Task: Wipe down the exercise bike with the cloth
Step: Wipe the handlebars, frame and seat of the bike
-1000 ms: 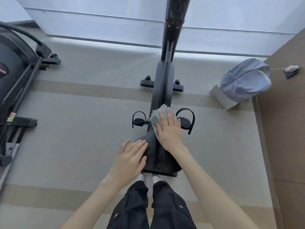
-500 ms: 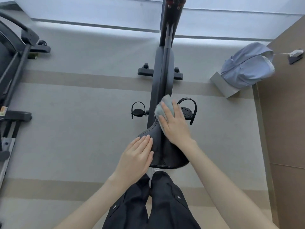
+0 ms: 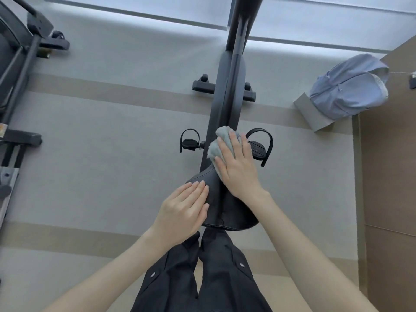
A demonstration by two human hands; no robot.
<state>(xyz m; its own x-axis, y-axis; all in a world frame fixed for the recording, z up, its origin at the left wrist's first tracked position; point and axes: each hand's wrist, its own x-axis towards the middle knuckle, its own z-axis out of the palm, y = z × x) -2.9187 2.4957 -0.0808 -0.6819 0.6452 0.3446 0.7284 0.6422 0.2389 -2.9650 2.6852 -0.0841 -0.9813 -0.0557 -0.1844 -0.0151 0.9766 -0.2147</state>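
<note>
Overhead view of a black bike point(image 3: 227, 91) standing on a grey carpeted floor point(image 3: 112, 154) with beige bands. The saddle point(image 3: 227, 206) serves as the reference point; it lies just ahead of the person's dark trousers point(image 3: 202, 278).

Right hand point(image 3: 238, 167): flat, palm down, fingers straight and close together. It presses a pale grey cloth point(image 3: 221, 137) onto the nose of the saddle and the frame just ahead of it, without curling round the cloth. The cloth bunches out beyond the fingertips and along the thumb side of the hand.

Left hand point(image 3: 182, 210): flat, fingers straight and together. It rests on the left flank of the saddle and holds nothing. It lies near the right hand but apart from it, and does not touch the cloth.

Left pedal point(image 3: 189, 144) and right pedal point(image 3: 258, 149): each has a strap loop and sits to either side of the frame, just ahead of the saddle. A stabiliser bar point(image 3: 202, 87) crosses the frame farther ahead.

A second black machine point(image 3: 15, 64) stands well to the left of the saddle, partly out of view. A blue garment point(image 3: 346, 91) lies on a grey box point(image 3: 315, 115) ahead and well to the right of the saddle. A brown surface point(image 3: 389, 176) borders the carpet farther to the right.
</note>
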